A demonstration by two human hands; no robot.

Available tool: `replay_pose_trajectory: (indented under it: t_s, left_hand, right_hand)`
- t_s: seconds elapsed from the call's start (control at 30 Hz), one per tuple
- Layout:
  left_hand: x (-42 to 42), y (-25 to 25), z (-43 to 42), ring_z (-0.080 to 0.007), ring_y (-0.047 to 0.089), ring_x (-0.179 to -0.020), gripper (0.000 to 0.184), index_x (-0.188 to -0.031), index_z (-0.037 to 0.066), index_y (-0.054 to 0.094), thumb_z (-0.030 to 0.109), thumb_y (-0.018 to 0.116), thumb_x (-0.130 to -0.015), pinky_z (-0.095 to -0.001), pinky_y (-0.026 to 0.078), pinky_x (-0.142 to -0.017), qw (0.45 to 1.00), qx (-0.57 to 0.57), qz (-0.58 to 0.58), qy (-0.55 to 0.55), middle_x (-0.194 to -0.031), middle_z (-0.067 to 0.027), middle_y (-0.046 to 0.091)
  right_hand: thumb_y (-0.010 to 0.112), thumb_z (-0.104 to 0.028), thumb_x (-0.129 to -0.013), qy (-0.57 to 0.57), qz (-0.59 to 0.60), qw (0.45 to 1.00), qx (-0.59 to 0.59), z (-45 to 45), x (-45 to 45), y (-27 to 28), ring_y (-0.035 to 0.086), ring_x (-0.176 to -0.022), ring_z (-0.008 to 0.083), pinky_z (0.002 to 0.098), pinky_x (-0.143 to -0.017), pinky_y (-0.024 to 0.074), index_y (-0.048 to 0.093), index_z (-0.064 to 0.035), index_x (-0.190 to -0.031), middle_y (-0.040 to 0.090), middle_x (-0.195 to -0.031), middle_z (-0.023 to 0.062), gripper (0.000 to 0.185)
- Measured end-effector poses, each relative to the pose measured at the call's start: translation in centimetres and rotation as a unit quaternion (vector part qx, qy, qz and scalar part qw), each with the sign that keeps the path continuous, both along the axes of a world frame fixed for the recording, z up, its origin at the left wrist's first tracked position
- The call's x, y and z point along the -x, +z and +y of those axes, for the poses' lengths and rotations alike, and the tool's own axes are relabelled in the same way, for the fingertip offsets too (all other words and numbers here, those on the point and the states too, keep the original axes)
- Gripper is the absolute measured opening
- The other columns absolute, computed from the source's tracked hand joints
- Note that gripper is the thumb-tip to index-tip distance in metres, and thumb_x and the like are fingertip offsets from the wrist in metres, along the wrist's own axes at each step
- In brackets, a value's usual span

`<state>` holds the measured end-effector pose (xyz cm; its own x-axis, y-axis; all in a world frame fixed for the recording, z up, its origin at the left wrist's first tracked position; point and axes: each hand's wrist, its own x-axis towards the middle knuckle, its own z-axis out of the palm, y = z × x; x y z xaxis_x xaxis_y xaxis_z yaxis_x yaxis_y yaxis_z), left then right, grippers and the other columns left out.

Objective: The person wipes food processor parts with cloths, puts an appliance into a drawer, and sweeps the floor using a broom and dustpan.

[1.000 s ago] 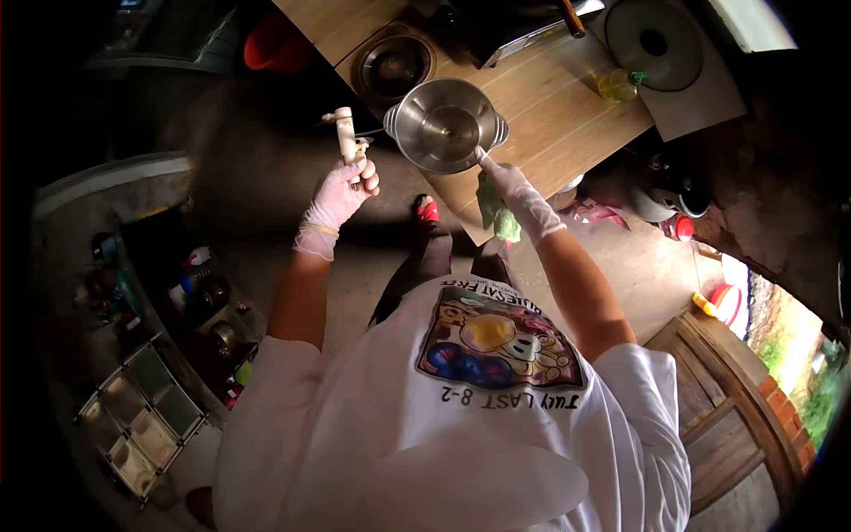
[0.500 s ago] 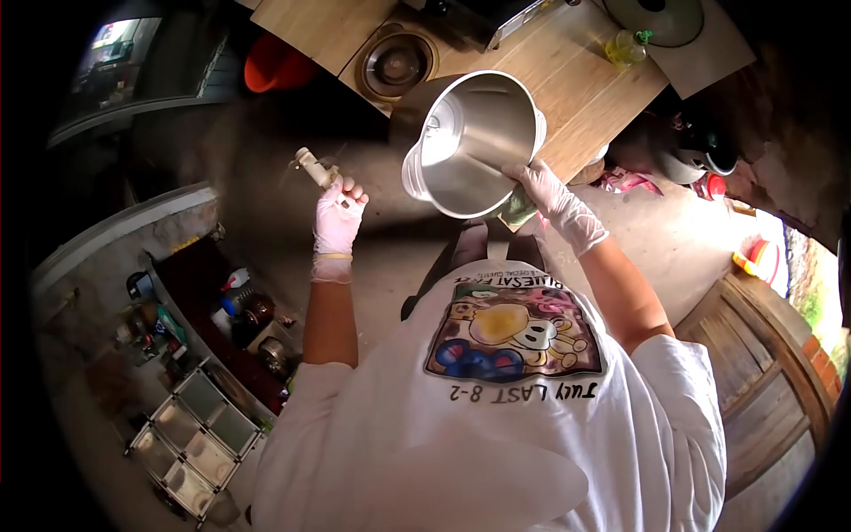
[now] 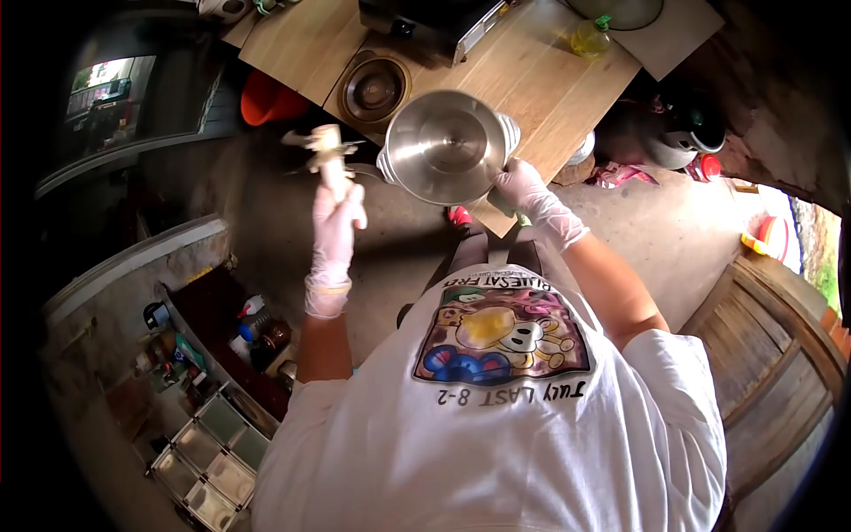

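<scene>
My left hand (image 3: 335, 226), in a pale glove, is wrapped round a whitish cylindrical tool (image 3: 329, 160) with small side parts, blurred by motion. It is held up left of a steel pot (image 3: 443, 149). My right hand (image 3: 530, 191), also gloved, grips the pot's rim at its lower right, with a green cloth (image 3: 519, 215) partly showing beneath the hand. The pot's mouth faces me and shows a shiny inside with nothing visible in it.
A wooden table (image 3: 550, 80) bears a round brown dish (image 3: 374, 89), a black stove (image 3: 425, 22) and a bottle of yellow liquid (image 3: 589, 40). An orange basin (image 3: 266, 99) is at the left. A wooden door (image 3: 753, 355) stands at the right.
The pot was tilted sideways half a second ago and now faces me more squarely, further left. My left hand has moved lower, with the tool more upright.
</scene>
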<state>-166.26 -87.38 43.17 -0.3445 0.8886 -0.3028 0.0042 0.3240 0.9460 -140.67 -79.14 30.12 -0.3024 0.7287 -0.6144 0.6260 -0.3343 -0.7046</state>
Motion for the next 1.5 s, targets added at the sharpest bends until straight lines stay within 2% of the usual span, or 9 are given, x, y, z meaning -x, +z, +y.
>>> replay_pose_trajectory:
  t_s: [0.33,0.47,0.7,0.87,1.03,1.23,1.27,1.43,1.5]
  left_hand:
    - [-6.1,-10.1,3.7,-0.0072,0.035,-0.035,0.02,-0.082,0.006,0.048,0.025,0.053,-0.087,-0.0231,0.03,-0.03,0.935,0.279,0.008,-0.218,-0.053,0.0028,0.04]
    - [-6.7,-11.7,5.2,-0.0096,0.036,-0.034,0.041,-0.127,0.018,0.041,0.021,0.047,-0.087,-0.0253,0.033,-0.031,0.896,0.324,0.129,-0.275,-0.05,0.0013,0.038]
    - [-6.5,-14.9,5.8,-0.012,0.044,-0.042,0.061,-0.138,0.024,0.014,0.017,0.046,-0.086,-0.0254,0.039,-0.036,0.885,0.34,0.092,-0.305,-0.063,-0.0045,0.046]
    - [-7.4,-16.2,5.0,-0.015,0.051,-0.047,0.037,-0.107,0.002,0.05,0.03,0.055,-0.082,-0.0267,0.043,-0.039,0.919,0.311,0.101,-0.222,-0.069,-0.0072,0.055]
    - [-6.8,-14.9,4.7,-0.0204,0.06,-0.059,0.046,-0.111,0.002,0.049,0.037,0.057,-0.082,-0.0323,0.049,-0.048,0.898,0.361,0.018,-0.249,-0.083,-0.014,0.061]
    - [-4.4,-12.8,5.0,-0.0117,0.054,-0.05,0.03,-0.105,0.006,0.058,0.026,0.059,-0.082,-0.0231,0.043,-0.039,0.91,0.252,0.203,-0.257,-0.075,-0.0062,0.061]
    - [-2.7,-13.5,4.5,-0.0093,0.054,-0.048,0.019,-0.087,0.006,0.061,0.023,0.062,-0.08,-0.0213,0.043,-0.04,0.957,0.205,0.071,-0.194,-0.072,-0.0031,0.063]
    - [4.4,-11.3,7.5,-0.0098,0.058,-0.058,0.02,-0.095,0.008,0.059,0.024,0.058,-0.084,-0.0227,0.046,-0.05,0.986,0.159,0.039,0.012,-0.077,-0.0035,0.063]
    - [7.9,-14.4,8.6,-0.0209,0.061,-0.086,0.034,-0.113,0.006,0.052,0.025,0.056,-0.084,-0.0339,0.05,-0.072,0.978,0.2,0.027,0.043,-0.102,-0.0123,0.061]
  right_hand:
    - [0.055,-0.044,-0.075,0.073,-0.087,0.991,0.07,0.6,0.1,-1.4,0.062,-0.089,0.0346,0.0375,-0.079,0.0475,0.063,0.0051,-0.095,0.063,-0.09,0.0239,0.054]
    - [0.054,-0.043,-0.078,0.076,-0.102,0.99,0.057,0.1,0.7,-1.4,0.062,-0.087,0.0347,0.038,-0.077,0.0479,0.065,0.0013,-0.093,0.064,-0.087,0.0224,0.048]
    - [0.057,-0.05,-0.077,0.066,-0.087,0.993,0.05,-1.0,0.9,-5.0,0.061,-0.093,0.0336,0.0368,-0.082,0.0463,0.06,0.0056,-0.103,0.063,-0.096,0.0232,0.062]
    - [0.057,-0.048,-0.078,0.041,-0.035,0.998,0.046,-1.9,0.7,-6.4,0.062,-0.089,0.0322,0.0361,-0.079,0.047,0.06,0.0066,-0.101,0.064,-0.091,0.0222,0.059]
    - [0.053,-0.055,-0.079,0.036,-0.029,0.997,0.063,-2.3,0.1,-7.0,0.059,-0.093,0.0368,0.0383,-0.082,0.0451,0.06,0.0041,-0.102,0.062,-0.094,0.0249,0.064]
    - [0.055,-0.051,-0.082,0.02,0.093,0.992,0.08,-3.7,-2.6,-6.7,0.063,-0.084,0.028,0.0351,-0.075,0.0469,0.062,-0.0012,-0.099,0.065,-0.087,0.0175,0.053]
    - [0.056,-0.049,-0.082,0.009,0.124,0.988,0.09,-4.2,-3.4,-7.9,0.063,-0.082,0.0259,0.0343,-0.074,0.0474,0.062,-0.0017,-0.098,0.065,-0.086,0.0163,0.051]
    - [0.055,-0.028,-0.088,-0.149,0.218,0.937,0.229,-5.9,-7.1,-4.3,0.06,-0.056,0.0178,0.0292,-0.05,0.0487,0.057,-0.0012,-0.09,0.062,-0.072,0.0081,0.027]
    - [0.055,-0.027,-0.088,-0.141,0.187,0.947,0.22,-6.6,-9.0,-5.0,0.061,-0.054,0.0198,0.03,-0.048,0.0488,0.058,-0.0008,-0.09,0.063,-0.071,0.0097,0.027]
